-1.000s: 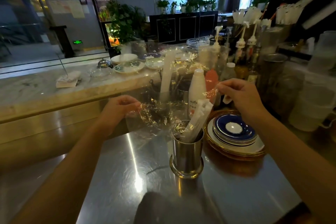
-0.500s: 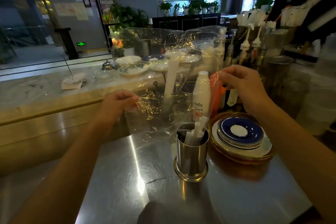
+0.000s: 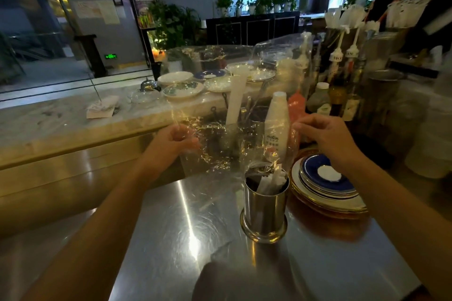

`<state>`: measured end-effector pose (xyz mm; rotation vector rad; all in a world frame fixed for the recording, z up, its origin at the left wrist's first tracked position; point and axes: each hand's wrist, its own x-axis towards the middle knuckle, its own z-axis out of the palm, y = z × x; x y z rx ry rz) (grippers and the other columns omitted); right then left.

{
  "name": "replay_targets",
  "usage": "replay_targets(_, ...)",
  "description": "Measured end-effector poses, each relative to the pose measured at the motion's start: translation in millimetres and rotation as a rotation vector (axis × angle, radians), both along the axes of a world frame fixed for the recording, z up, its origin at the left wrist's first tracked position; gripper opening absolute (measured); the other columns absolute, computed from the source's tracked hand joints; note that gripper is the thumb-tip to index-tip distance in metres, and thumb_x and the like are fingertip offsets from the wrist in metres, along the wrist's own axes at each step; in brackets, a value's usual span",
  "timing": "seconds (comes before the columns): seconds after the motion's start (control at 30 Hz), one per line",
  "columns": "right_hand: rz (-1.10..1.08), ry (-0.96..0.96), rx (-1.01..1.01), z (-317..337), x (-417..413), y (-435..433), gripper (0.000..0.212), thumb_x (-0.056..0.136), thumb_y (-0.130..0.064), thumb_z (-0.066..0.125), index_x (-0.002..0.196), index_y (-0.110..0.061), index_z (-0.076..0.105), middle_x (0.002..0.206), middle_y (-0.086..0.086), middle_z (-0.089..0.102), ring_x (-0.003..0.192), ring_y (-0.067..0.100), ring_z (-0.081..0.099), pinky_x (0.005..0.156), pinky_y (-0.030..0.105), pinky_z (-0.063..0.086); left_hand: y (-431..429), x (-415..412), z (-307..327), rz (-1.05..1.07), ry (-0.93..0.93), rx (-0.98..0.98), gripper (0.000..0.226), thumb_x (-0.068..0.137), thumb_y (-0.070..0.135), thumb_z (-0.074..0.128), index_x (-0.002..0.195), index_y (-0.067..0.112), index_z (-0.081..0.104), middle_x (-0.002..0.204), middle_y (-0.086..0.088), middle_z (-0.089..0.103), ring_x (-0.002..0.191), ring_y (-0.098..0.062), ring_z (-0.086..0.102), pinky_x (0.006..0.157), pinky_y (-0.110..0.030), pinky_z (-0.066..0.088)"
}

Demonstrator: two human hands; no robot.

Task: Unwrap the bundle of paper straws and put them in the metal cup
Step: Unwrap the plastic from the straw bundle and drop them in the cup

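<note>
A shiny metal cup (image 3: 264, 210) stands upright on the steel counter (image 3: 186, 239), with white paper straws (image 3: 271, 182) leaning inside it. Above and behind the cup hangs a large clear plastic wrapper (image 3: 220, 110), spread wide and crinkled, its lower edge touching the cup's rim. My left hand (image 3: 175, 142) pinches the wrapper's left edge. My right hand (image 3: 322, 135) pinches its right edge, above the plates.
A stack of blue and gold-rimmed plates (image 3: 325, 183) sits right beside the cup. Behind it stand a white bottle (image 3: 277, 124), an orange bottle (image 3: 297, 105) and syrup bottles (image 3: 340, 76). A marble ledge (image 3: 61, 124) with dishes (image 3: 183, 88) runs across the back.
The straws have dropped from sticking out of the cup to sitting low inside it. The wrapper has been lifted off them and spread upward between both hands.
</note>
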<state>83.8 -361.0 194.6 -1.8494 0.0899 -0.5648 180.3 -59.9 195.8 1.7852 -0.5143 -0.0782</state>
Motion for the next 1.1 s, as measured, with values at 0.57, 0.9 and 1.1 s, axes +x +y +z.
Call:
replay_targets(0.57,-0.029,-0.272,0.147,73.1,16.2,22.8,0.011,0.084,-0.021,0.059,0.074,-0.021,0.054,0.066,-0.004,0.066,0.056,0.005,0.061,0.046,0.018,0.048,7.0,7.9,63.7,0.152,-0.161,-0.269,0.005,0.087,0.016,0.057,0.087,0.016,0.062,0.073,0.001,0.068,0.061,-0.007,0.065,0.058,-0.021,0.055)
replay_targets(0.9,0.011,-0.272,0.211,58.9,12.8,34.8,0.007,0.082,-0.021,0.063,0.077,-0.018,0.058,0.054,-0.009,0.065,0.046,0.007,0.056,0.044,0.022,0.047,19.8,-5.9,57.6,0.228,-0.210,-0.236,0.007,0.088,0.018,0.057,0.085,0.024,0.059,0.054,0.003,0.062,0.046,-0.013,0.051,0.044,-0.024,0.044)
replay_targets(1.1,0.052,-0.159,0.219,32.5,9.2,57.6,0.014,0.082,-0.018,0.063,0.070,-0.018,0.056,0.047,-0.003,0.063,0.037,0.009,0.051,0.035,0.018,0.040,45.7,-16.3,24.2,0.268,-0.096,-0.261,0.016,0.085,0.014,0.061,0.072,0.024,0.063,0.052,0.005,0.057,0.046,-0.006,0.049,0.042,-0.018,0.044)
